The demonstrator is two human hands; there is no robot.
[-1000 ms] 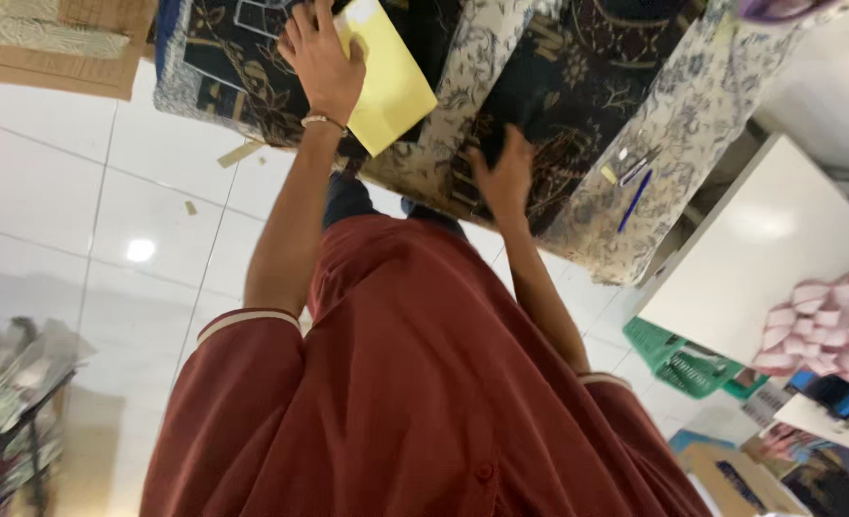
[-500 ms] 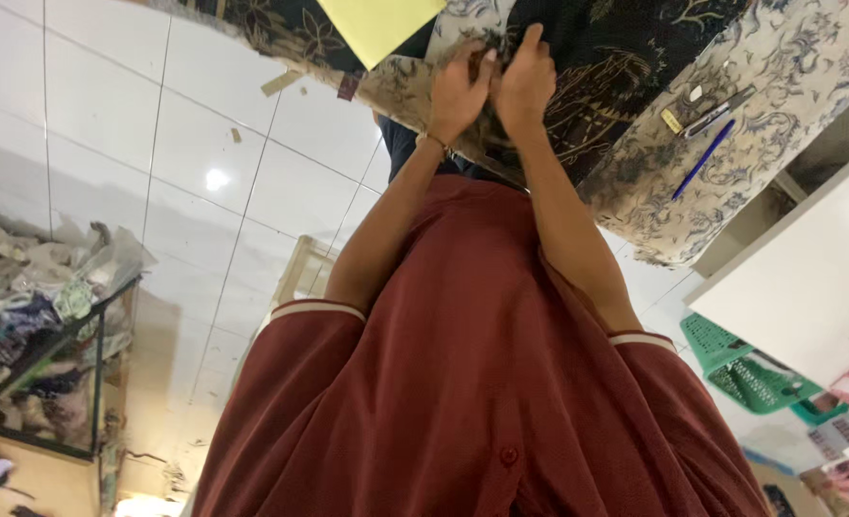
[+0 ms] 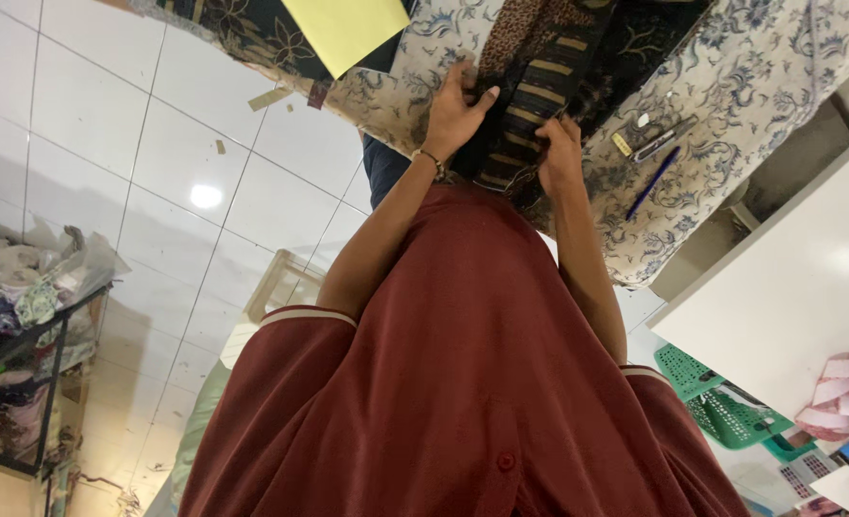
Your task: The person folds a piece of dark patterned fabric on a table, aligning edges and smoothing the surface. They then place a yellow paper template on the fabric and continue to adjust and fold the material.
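Both hands, left [image 3: 455, 113] and right [image 3: 560, 155], lie close together, fingers pinching a dark patterned batik cloth with tan stripes [image 3: 549, 67]. It rests at the near edge of a surface draped in pale floral fabric [image 3: 731, 105], beside a blue pen [image 3: 651, 184] and a yellow paper sheet [image 3: 343, 29].

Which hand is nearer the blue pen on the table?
Right. The right hand lies on the dark patterned fabric, just left of the blue pen; the left hand is farther left on the same fabric.
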